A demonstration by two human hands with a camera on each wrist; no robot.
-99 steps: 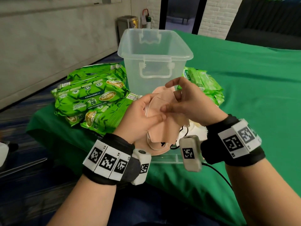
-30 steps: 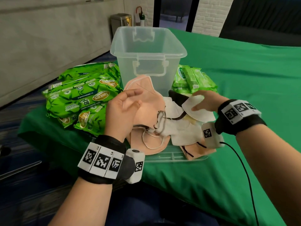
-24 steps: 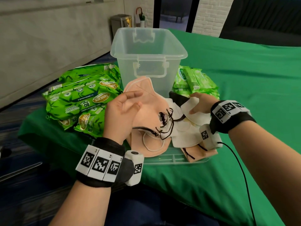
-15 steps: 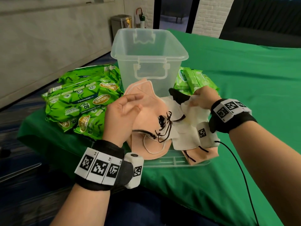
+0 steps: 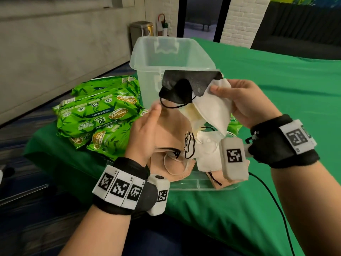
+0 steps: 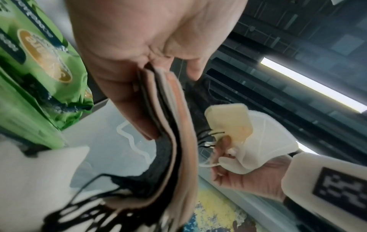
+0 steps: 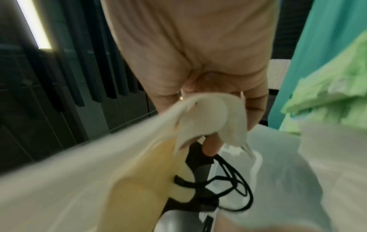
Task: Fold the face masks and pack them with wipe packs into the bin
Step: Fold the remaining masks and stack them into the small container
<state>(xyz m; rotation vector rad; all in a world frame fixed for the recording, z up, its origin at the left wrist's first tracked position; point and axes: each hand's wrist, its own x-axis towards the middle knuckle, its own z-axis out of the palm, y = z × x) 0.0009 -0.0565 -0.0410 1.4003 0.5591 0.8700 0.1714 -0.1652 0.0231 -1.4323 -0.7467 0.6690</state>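
Note:
My left hand (image 5: 145,130) grips a flat stack of folded peach masks (image 5: 169,126), thumb on the near face; the left wrist view shows the stack edge (image 6: 170,125) with dark layers in it. My right hand (image 5: 239,100) pinches a white mask (image 5: 212,106) at its top corner, raised in front of the clear bin (image 5: 171,52). A black mask (image 5: 184,85) hangs up with the white one, its loops dangling (image 7: 234,180). The bin looks empty. Large green wipe packs (image 5: 99,115) lie left of the bin.
More white and peach masks lie heaped on a clear flat tray (image 5: 193,185) at the table's near edge. Smaller green wipe packs (image 5: 234,124) sit right of the bin, mostly hidden. Green cloth (image 5: 276,80) covers the table to the right. A cable runs from my right wrist.
My right hand has gone to the pile, taken the white mask with the black one, and lifted both up before the bin. My left hand kept the peach stack, nearly still.

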